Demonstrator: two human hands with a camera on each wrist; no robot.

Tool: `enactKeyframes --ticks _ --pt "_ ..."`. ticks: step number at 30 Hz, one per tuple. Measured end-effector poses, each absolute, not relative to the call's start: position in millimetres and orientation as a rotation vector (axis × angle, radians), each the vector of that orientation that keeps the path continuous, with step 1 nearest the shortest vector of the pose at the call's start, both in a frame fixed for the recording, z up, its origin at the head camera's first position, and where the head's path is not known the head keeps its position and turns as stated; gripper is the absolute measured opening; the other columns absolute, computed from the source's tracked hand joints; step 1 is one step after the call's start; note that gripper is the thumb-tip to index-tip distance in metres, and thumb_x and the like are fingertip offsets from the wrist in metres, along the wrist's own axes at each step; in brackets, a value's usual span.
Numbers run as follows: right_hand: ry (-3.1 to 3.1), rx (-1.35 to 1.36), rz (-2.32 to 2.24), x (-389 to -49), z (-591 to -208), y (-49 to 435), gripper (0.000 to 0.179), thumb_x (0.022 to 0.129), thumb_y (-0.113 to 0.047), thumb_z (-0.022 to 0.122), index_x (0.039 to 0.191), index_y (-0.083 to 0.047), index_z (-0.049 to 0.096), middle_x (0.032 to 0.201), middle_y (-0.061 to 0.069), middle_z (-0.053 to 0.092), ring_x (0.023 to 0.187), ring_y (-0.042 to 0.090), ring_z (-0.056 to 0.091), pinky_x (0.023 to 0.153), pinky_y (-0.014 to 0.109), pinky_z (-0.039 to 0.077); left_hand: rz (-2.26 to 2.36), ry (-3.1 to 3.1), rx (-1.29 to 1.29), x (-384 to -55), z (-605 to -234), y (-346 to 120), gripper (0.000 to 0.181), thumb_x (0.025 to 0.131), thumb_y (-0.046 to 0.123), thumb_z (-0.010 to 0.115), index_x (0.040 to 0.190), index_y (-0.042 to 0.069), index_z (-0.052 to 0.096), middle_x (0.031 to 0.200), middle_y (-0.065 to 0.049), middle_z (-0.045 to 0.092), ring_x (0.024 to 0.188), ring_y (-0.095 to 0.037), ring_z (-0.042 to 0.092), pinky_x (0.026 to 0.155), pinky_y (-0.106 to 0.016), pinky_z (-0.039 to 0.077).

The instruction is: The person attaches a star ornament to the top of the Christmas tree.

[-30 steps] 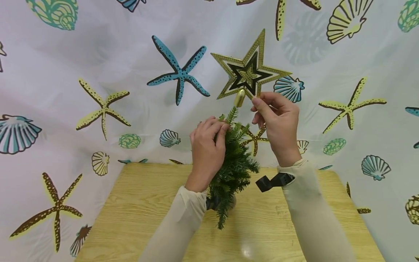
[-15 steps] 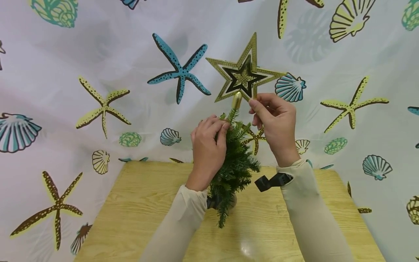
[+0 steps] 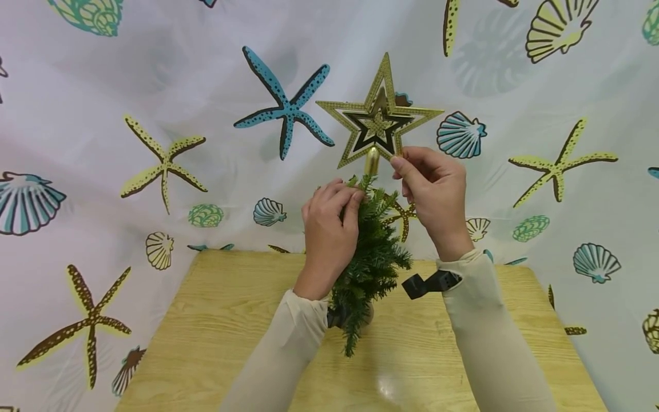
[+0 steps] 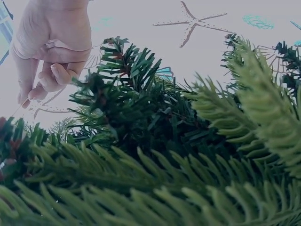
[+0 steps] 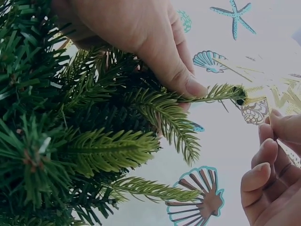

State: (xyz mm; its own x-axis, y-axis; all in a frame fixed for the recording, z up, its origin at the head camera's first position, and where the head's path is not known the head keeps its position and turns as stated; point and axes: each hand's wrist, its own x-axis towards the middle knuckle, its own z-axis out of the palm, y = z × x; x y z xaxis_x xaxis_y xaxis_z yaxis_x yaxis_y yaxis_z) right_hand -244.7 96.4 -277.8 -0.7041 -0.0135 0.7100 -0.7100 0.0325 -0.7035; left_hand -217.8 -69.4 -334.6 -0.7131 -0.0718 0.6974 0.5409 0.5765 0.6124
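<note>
A small artificial Christmas tree [image 3: 374, 252] stands on the table, its trunk leaning away at the top. My left hand [image 3: 332, 229] pinches the top sprig [image 5: 211, 95] between thumb and fingers, seen best in the right wrist view. Above it is a gold star tree topper [image 3: 380, 117] with nested star outlines. My right hand [image 3: 435, 189] pinches the star's lower right point between thumb and forefinger. The star's gold socket [image 3: 372, 161] sits over the tip of the sprig. In the left wrist view, green branches [image 4: 141, 179] fill the front and my right hand [image 4: 54, 42] shows behind.
The tree's base, partly hidden by branches, rests on a light wooden table [image 3: 437, 349]. A white cloth [image 3: 216, 74] printed with starfish and shells hangs behind and at both sides. A black camera mount [image 3: 429, 284] is on my right wrist.
The star has turned from a rightward tilt to nearly upright and shifted left and slightly down, its socket lower over the sprig. My left hand keeps its hold.
</note>
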Motion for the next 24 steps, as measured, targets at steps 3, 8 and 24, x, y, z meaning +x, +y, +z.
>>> enactKeyframes --ticks 3,8,24 --pt "-1.791 0.727 1.732 -244.4 -278.8 96.7 0.007 0.097 -0.003 0.072 0.098 0.003 0.076 0.075 0.003 0.068 0.052 0.015 0.051 0.046 0.026 0.040 -1.126 -2.114 -0.374 -218.2 -334.6 -68.9 0.026 0.107 0.024 0.059 0.098 0.011 0.079 0.118 -0.006 0.073 0.135 -0.027 0.054 0.113 -0.060 0.029" --pt "-1.801 0.713 1.750 -243.5 -281.8 98.4 0.009 0.097 -0.003 0.072 0.098 0.005 0.075 0.075 0.003 0.068 0.052 0.015 0.050 0.046 0.026 0.039 -1.116 -2.114 -0.375 -218.4 -335.1 -67.7 0.025 0.107 0.024 0.060 0.099 0.010 0.080 0.118 -0.006 0.073 0.135 -0.028 0.054 0.112 -0.061 0.030" --pt "-1.898 0.733 1.607 -242.3 -286.9 98.2 0.010 0.096 -0.002 0.073 0.098 0.007 0.076 0.077 0.011 0.068 0.066 0.020 0.060 0.059 0.029 0.040 -1.110 -2.125 -0.358 -218.1 -336.3 -68.7 0.026 0.107 0.026 0.061 0.097 0.011 0.079 0.115 -0.005 0.072 0.136 -0.028 0.052 0.112 -0.060 0.030"
